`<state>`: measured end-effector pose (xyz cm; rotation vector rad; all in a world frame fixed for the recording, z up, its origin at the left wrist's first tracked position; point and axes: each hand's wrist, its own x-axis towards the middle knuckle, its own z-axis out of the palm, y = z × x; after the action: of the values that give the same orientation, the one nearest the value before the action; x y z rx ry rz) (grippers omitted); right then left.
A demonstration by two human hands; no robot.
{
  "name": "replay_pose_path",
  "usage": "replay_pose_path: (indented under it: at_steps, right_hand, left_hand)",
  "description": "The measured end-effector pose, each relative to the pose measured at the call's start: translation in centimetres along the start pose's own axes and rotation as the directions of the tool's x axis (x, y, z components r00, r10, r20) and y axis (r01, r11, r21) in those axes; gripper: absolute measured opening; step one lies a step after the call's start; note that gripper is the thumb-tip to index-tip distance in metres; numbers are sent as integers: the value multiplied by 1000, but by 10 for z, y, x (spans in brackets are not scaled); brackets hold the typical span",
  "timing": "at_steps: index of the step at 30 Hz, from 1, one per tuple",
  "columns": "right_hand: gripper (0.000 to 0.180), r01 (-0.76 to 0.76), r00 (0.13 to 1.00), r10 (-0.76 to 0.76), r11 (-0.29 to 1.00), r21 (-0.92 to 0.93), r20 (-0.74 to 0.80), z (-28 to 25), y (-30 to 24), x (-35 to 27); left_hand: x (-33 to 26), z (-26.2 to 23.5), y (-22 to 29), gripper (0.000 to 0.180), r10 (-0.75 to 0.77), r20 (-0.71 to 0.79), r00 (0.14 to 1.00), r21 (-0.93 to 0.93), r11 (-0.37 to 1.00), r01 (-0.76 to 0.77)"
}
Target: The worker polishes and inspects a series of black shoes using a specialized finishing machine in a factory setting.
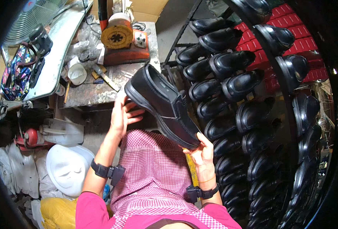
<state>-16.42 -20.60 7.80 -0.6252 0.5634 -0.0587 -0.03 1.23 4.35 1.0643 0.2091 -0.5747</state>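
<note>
A black leather slip-on shoe (165,101) hangs tilted in front of me, heel up to the left and toe down to the right. Its opening and grey insole face me. My right hand (201,152) grips the toe, thumb on the upper and the other fingers under the sole. Close by the heel is my left hand (124,116), its fingers spread apart beside the sole; whether a fingertip touches the heel I cannot tell. My lap beneath is covered by a pink checked apron (151,160).
A rack of several black shoes (241,86) stands close at my right, with red boxes (291,38) behind it. Ahead, a worktable (88,91) bears an orange machine (127,53), a white cup (77,73) and a brush (106,78). White and yellow bags (58,212) lie at left.
</note>
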Motion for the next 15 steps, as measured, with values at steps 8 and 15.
replay_pose_path:
  at_steps: [8, 15]
  right_hand:
    - [86, 140, 974, -104, 975, -176, 199, -27, 11, 43]
    - [85, 96, 973, -80, 993, -64, 218, -46, 23, 53]
  left_hand:
    - [23, -35, 5, 47, -8, 38, 999, -375, 927, 21]
    - [11, -36, 0, 51, 96, 78, 992, -217, 973, -77]
